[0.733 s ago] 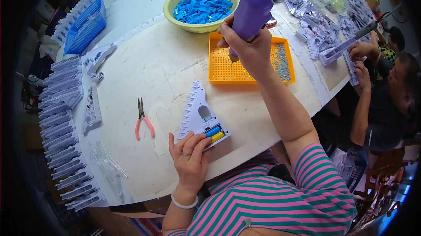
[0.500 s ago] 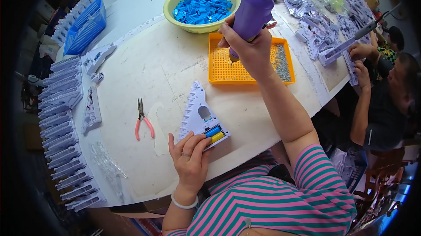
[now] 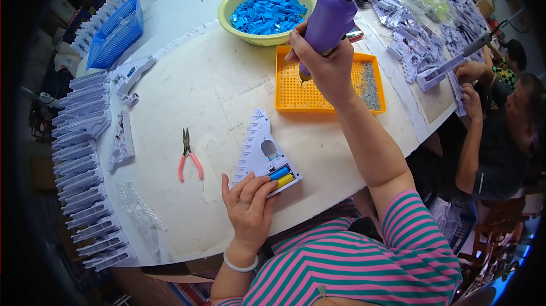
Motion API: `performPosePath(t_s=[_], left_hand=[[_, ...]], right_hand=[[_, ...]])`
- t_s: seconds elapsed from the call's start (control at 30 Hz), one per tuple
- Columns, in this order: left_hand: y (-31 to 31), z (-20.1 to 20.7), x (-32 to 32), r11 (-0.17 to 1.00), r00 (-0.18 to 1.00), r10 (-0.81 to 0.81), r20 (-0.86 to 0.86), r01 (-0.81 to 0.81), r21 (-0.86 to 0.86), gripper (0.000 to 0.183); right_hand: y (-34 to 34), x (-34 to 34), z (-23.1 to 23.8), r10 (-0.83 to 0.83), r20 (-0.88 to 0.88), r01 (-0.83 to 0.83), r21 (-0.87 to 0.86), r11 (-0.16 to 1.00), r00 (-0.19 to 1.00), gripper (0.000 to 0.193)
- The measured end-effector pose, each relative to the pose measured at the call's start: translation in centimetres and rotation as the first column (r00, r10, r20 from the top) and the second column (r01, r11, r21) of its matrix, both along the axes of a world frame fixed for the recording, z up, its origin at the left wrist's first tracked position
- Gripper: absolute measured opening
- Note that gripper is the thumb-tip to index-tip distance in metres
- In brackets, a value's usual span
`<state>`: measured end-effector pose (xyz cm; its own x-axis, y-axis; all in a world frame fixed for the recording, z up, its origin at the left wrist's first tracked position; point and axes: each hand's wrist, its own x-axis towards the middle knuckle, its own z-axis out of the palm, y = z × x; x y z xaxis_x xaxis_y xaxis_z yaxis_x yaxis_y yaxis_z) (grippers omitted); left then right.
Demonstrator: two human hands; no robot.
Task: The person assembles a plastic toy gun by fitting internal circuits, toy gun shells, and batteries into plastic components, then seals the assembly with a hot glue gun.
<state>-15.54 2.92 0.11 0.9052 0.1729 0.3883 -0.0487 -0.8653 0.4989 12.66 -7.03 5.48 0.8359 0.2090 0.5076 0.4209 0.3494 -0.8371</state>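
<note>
A person in a pink and green striped shirt works at a white table (image 3: pixel 187 78), seen from above. The right hand (image 3: pixel 324 70) is raised over an orange tray (image 3: pixel 290 87), its fingers wrapped tightly around the body of a purple electric screwdriver (image 3: pixel 330 19) that hangs from a cord above. The tool points downward, its tip just over the left half of the tray's grid of small holes. A pile of small grey screws (image 3: pixel 368 81) lies in the tray's right side.

The left hand (image 3: pixel 249 206) rests flat on the table near the person's body, fingers spread and loose, gripping nothing. Its fingertips press on the near corner of a white triangular plastic part (image 3: pixel 261 149) with stepped teeth along one edge. Blue and yellow pieces sit in that part, just beside the fingertips.

Left of the part lie pink-handled pliers (image 3: pixel 189 155). Behind the tray stands a green bowl (image 3: pixel 233 7) filled with small blue plastic pieces (image 3: pixel 267 13). A blue basket (image 3: pixel 116 36) sits at the far left, and rows of white plastic parts (image 3: pixel 85 152) are stacked along the table's left edge. On the right, another person's hand (image 3: pixel 469 70) holds a tool over a spread of white and purple parts (image 3: pixel 409 38).
</note>
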Motion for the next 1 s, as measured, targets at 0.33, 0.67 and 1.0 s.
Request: performPosePath(t_s=[0.33, 0.67, 1.0], left_hand=[[-0.1, 0.2, 0.2, 1.0, 1.0, -0.017, 0.011, 0.017, 0.006, 0.034], [0.8, 4.1, -0.2, 0.998, 0.998, -0.046, 0.042, 0.048, -0.044, 0.036], [4.4, 5.8, 6.1, 0.993, 0.99, -0.032, 0.136, 0.046, -0.106, 0.023]], right_hand=[[0.2, 0.2, 0.1, 0.042, -0.016, -0.042, -0.022, 0.999, 0.999, 0.009], [-0.2, 0.3, 0.6, 0.033, 0.022, -0.033, 0.003, 0.999, 0.999, 0.008], [-0.4, -3.9, 5.9, 0.153, -0.014, -0.152, 0.093, 0.984, 0.988, 0.013]])
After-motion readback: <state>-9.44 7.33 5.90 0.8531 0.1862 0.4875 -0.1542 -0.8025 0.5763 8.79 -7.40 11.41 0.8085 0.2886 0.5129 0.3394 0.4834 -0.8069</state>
